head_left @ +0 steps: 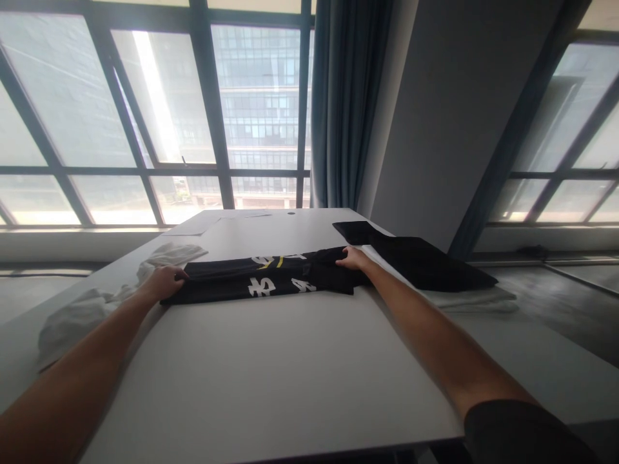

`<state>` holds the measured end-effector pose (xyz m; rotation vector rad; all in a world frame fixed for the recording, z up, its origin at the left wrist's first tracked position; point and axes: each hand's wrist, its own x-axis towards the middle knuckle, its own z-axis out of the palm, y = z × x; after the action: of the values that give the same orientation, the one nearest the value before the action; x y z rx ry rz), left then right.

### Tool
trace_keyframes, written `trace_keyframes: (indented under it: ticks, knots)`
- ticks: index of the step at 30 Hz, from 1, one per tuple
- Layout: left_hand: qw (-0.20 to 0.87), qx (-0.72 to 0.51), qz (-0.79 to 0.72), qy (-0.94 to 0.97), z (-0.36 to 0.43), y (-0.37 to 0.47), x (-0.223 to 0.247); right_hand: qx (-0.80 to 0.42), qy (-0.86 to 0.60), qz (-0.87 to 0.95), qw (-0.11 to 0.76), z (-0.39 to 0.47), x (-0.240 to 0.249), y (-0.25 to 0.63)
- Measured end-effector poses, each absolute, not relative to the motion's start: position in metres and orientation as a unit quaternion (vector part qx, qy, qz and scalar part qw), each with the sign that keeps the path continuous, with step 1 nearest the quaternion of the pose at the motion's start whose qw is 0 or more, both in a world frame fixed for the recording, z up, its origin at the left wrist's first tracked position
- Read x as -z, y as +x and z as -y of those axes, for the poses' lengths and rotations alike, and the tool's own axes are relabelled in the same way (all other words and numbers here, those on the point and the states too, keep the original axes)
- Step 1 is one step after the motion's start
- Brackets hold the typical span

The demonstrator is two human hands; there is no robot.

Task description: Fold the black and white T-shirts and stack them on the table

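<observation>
A black T-shirt [227, 283] with white and yellow print lies folded lengthwise into a long strip across the white table [271, 374]. My left hand [167, 283] pinches its left end between thumb and fingers. Toward the other end, my right hand [353, 259] grips the upper edge near the sleeve, its fingers closed on the cloth. Both arms reach forward, and the shirt rests on the tabletop between them.
Crumpled white cloth [89, 316] lies at the left, partly behind my left arm. At the right a folded black garment [425, 261] sits on white folded cloth [478, 299]. Thin paper sheets [188, 225] lie toward the far edge, before the windows and a blue curtain [345, 103].
</observation>
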<state>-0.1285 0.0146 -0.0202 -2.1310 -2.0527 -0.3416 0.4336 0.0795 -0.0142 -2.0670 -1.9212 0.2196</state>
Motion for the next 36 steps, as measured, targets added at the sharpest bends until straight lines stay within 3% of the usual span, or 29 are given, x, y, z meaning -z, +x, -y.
trace_keyframes:
  ticks: [8, 17, 22, 26, 32, 36]
  knots:
    - [-0.014, 0.058, 0.719, -0.692, -0.005, -0.13, 0.009, -0.089, -0.692, 0.69, 0.195, -0.092, 0.031, 0.448]
    - [-0.04, 0.158, 0.759, -0.631, -0.011, -0.129, 0.025, -0.202, -0.667, 0.62, 0.361, -0.098, 0.04, 0.458]
    - [-0.042, 0.197, 0.77, -0.606, -0.012, -0.127, 0.024, -0.206, -0.674, 0.584, 0.403, -0.1, 0.04, 0.461]
    - [-0.003, 0.203, 0.773, -0.601, -0.011, -0.124, 0.023, -0.107, -0.692, 0.618, 0.358, -0.1, 0.038, 0.461]
    - [0.07, 0.178, 0.747, -0.637, -0.007, -0.115, 0.025, 0.028, -0.723, 0.672, 0.159, -0.083, 0.035, 0.441]
    - [0.093, 0.174, 0.644, -0.739, -0.01, -0.108, 0.034, 0.077, -0.727, 0.669, 0.138, -0.072, 0.022, 0.421]
